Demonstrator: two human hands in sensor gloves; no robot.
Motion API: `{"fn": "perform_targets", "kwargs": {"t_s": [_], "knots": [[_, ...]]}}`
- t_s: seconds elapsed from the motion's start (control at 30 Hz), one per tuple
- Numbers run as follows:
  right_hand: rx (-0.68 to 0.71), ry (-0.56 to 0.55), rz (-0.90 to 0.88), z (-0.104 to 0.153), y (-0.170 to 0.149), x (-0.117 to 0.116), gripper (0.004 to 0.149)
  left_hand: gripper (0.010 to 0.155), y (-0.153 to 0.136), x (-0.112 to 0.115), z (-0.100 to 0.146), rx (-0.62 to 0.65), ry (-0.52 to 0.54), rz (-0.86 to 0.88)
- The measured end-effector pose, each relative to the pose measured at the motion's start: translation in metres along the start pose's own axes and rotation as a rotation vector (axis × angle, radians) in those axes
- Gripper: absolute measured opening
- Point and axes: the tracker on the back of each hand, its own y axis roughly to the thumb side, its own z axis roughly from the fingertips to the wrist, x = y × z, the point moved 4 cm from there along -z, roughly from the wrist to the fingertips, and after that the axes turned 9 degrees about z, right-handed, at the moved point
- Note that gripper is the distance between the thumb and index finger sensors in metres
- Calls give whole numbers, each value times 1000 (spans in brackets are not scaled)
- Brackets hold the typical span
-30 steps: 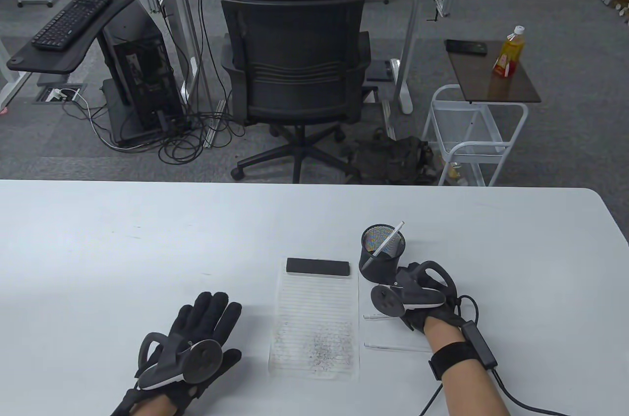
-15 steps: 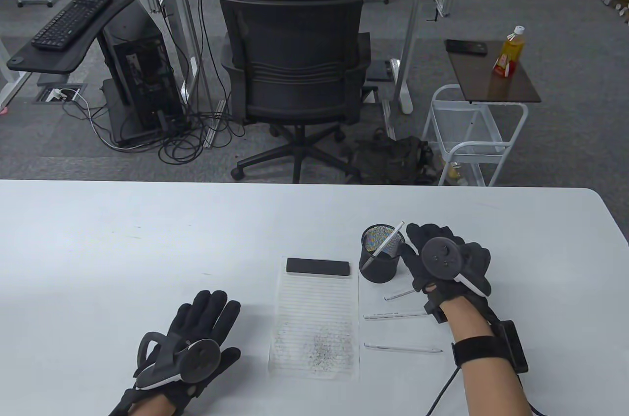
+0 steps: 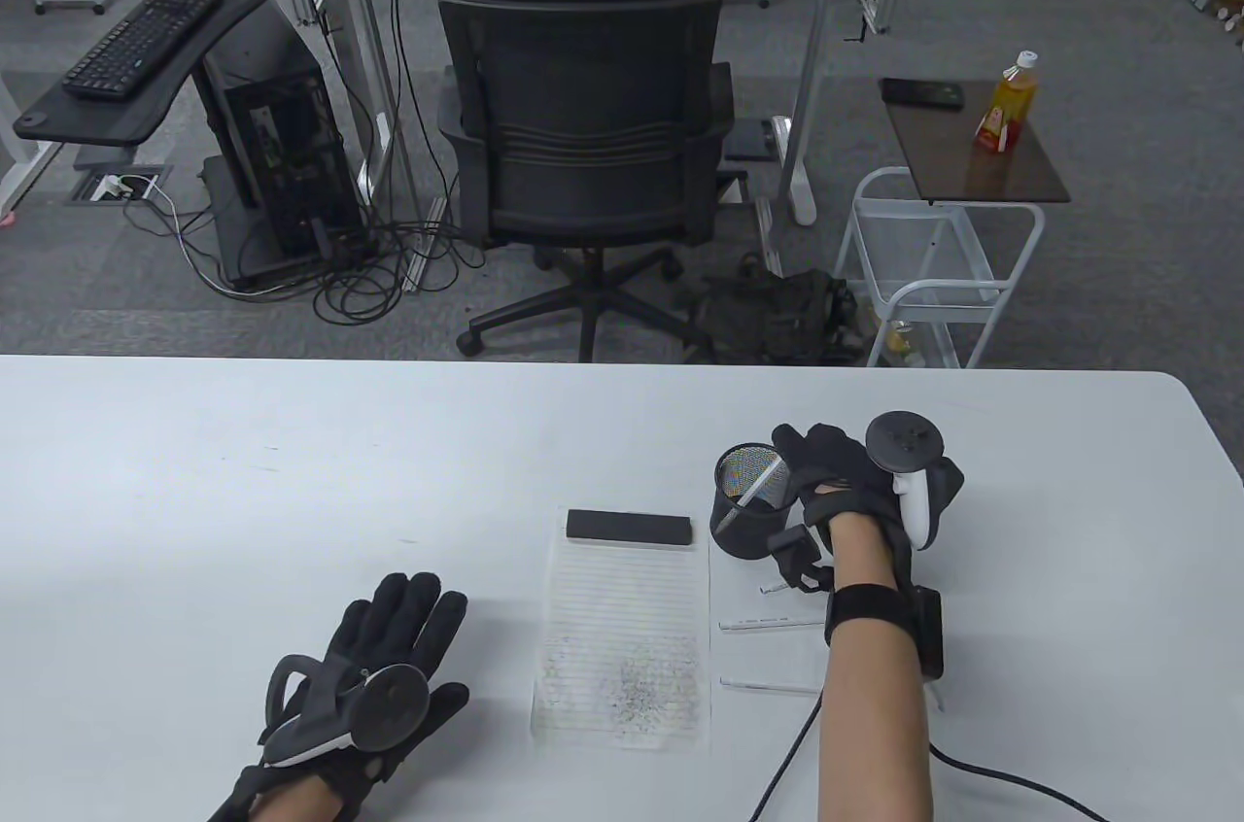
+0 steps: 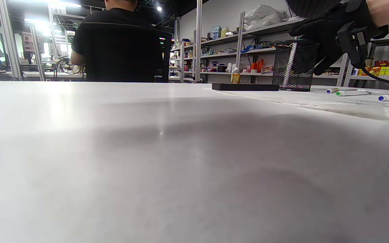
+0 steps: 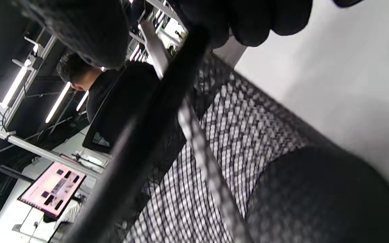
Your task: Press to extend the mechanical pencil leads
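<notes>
Since a second ago, our right hand (image 3: 841, 472) has been leaving the loose pencils on the surface (image 3: 292, 472) and climbing to the mesh cup (image 3: 750, 503), while our left hand (image 3: 394, 657) has been staying put.

Nearest us, we are resting the left hand flat on the surface, fingers spread, gripping nothing. Just right of it the lined pad (image 3: 624, 637) is lying with its black bar at the far end. Beyond our right forearm, three pencils (image 3: 768, 624) are lying crosswise, near one another and short of the cup.

Farther out, we are curling the right hand over the cup's right rim, where one pencil (image 3: 758, 482) is leaning, its long axis tilting up toward that hand. The right wrist view is showing fingertips (image 5: 265, 17) closing around its upper end, though we cannot tell whether they are truly gripping it. The right hand is far nearer; the left is well apart.
</notes>
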Motion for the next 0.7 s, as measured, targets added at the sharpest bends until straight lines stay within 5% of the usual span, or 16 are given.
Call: {"fn": "perform_targets", "kwargs": {"t_s": [0.4,0.7], "knots": [[17,-16,-47,1,2,-13,50,85,2,-3,1,4,14,1],[60,-146,-244,11,9,4,47,85,1,-2,2,6,12,11]]}}
